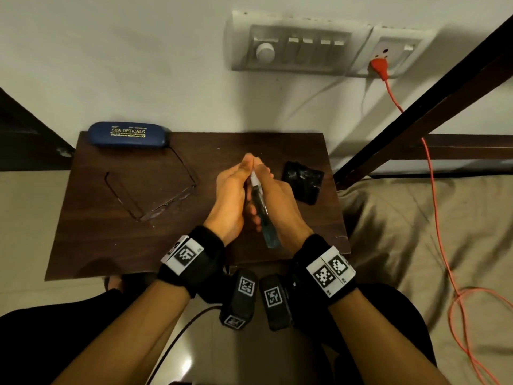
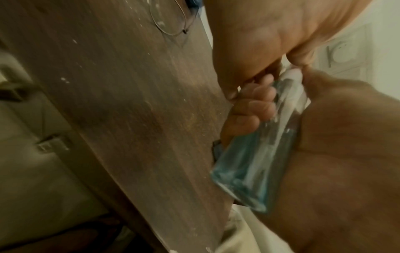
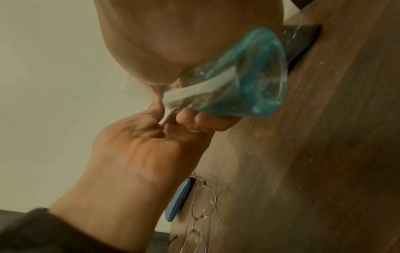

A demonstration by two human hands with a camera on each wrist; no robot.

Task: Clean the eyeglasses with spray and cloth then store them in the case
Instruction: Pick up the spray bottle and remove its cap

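On the dark wooden surface [image 1: 249, 145] lie my closed blue case [image 1: 128, 134], open eyeglasses [image 1: 151, 190] and black cloth [image 1: 302, 186]. My right hand [image 1: 280, 201] wraps the spray bottle [image 1: 259, 207]; left hand [image 1: 230, 198] fingers [image 1: 247, 162] pinch its top. Wet grip might slip, dropping it onto the lenses.

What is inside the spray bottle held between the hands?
Blue liquid pools at the base of the spray bottle, and a white dip tube runs along it. The right hand and left hand hide its top.
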